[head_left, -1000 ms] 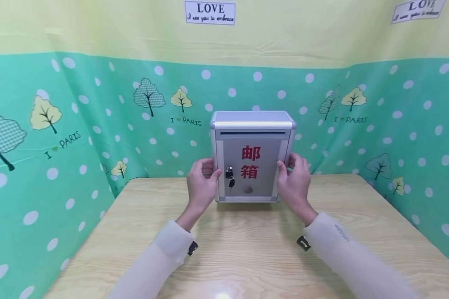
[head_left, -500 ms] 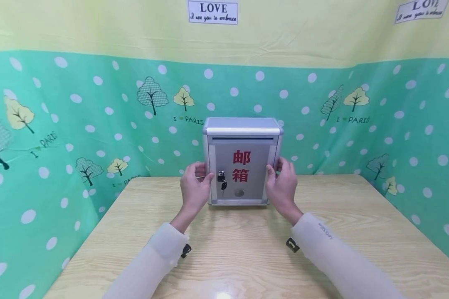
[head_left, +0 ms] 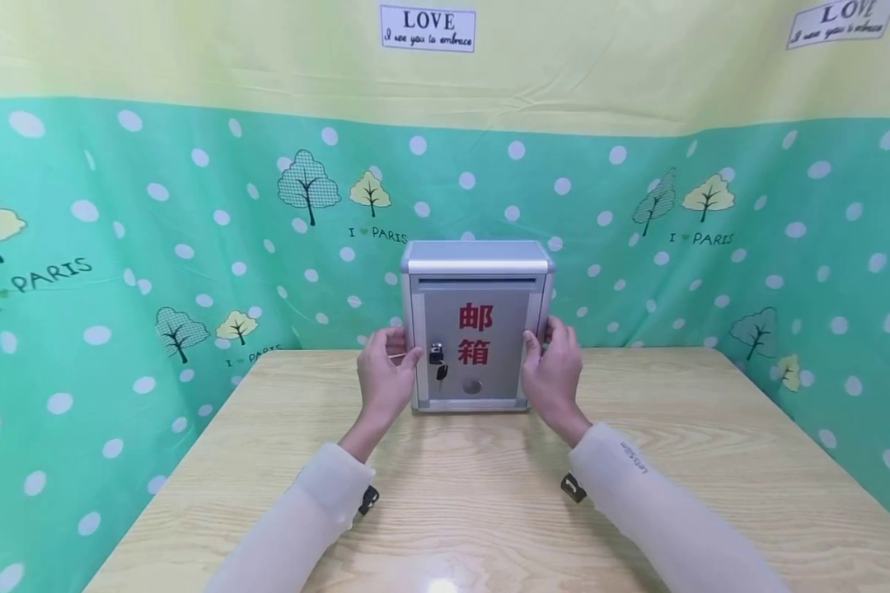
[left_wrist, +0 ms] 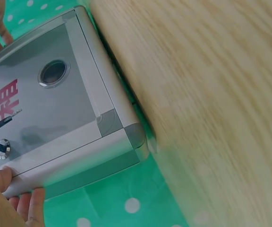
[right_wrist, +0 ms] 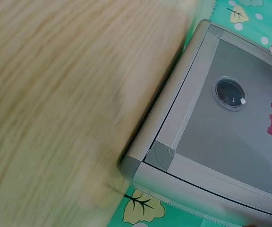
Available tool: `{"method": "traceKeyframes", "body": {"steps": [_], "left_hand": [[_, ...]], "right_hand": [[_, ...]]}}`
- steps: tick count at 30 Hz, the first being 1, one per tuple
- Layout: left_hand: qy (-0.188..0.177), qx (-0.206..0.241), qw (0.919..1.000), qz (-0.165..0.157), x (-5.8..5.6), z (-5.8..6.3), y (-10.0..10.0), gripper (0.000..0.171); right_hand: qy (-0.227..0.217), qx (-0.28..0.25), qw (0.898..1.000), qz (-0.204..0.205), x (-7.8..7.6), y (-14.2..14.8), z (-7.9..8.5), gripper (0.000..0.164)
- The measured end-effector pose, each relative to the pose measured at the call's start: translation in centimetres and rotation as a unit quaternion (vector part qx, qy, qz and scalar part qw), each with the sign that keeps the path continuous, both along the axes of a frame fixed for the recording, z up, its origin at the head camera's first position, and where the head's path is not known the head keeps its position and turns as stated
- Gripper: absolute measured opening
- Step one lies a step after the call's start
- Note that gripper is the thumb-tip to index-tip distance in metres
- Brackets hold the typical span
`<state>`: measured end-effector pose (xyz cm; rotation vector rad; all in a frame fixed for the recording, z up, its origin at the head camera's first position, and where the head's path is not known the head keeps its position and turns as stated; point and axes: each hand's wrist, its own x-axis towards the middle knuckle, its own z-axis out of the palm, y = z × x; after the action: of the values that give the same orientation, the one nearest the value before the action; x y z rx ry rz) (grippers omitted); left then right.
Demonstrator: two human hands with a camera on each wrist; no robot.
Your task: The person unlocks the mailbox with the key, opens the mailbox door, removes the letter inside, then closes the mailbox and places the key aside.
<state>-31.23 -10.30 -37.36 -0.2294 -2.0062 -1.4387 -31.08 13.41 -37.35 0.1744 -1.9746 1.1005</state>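
A grey metal mailbox (head_left: 506, 338) with silver edges and red characters stands upright near the back of the table, its bottom at or very close to the wood. My left hand (head_left: 386, 377) grips its left side, thumb on the front edge and fingers behind. On the opposite side my right hand (head_left: 555, 372) holds it in the same way. A black-headed key (head_left: 436, 352) sits in the door lock, and a second key (head_left: 442, 372) hangs below. Low on the door is a round window (left_wrist: 54, 72), seen in the left wrist view. The door is closed; the mailbox's back is hidden.
The wood-grain table (head_left: 445, 494) reaches toward me on all sides of my forearms. A green and yellow curtain (head_left: 601, 189) with dots and trees hangs right behind the mailbox and along both sides. Black wrist straps (head_left: 573, 487) show below my sleeves.
Both hands have carried the mailbox left and slightly down, with most of the movement in the first half second. The grip looks the same, and the head view has shifted a little.
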Motion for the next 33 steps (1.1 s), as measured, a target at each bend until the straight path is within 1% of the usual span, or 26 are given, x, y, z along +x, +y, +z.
{"method": "traceKeyframes", "body": {"steps": [6,13,20,26,28,33], "left_hand": [[0.005,-0.003,1.0,0.003,0.0,-0.4,-0.2,0.04],[0.004,-0.004,0.9999,0.008,-0.1,-0.6,-0.4,0.04],[-0.003,0.006,1.0,-0.007,0.0,-0.6,-0.7,0.04],[-0.011,0.004,0.9995,-0.028,-0.1,-0.4,-1.0,0.04],[-0.015,0.002,0.9993,-0.035,-0.1,-0.2,-1.1,0.04],[-0.023,-0.009,0.999,-0.038,-0.1,-0.1,-1.4,0.037]], "right_hand": [[0.001,0.007,1.0,0.003,-0.2,-0.1,-0.2,0.036],[-0.009,0.012,1.0,0.003,-0.1,-0.2,0.0,0.038],[-0.039,0.01,0.999,0.023,0.0,0.0,0.3,0.042],[-0.045,0.002,0.998,0.039,0.1,0.5,0.1,0.046],[-0.049,0.001,0.998,0.042,0.2,0.5,0.0,0.049],[-0.064,0.005,0.997,0.042,0.7,0.2,-0.1,0.061]]}}
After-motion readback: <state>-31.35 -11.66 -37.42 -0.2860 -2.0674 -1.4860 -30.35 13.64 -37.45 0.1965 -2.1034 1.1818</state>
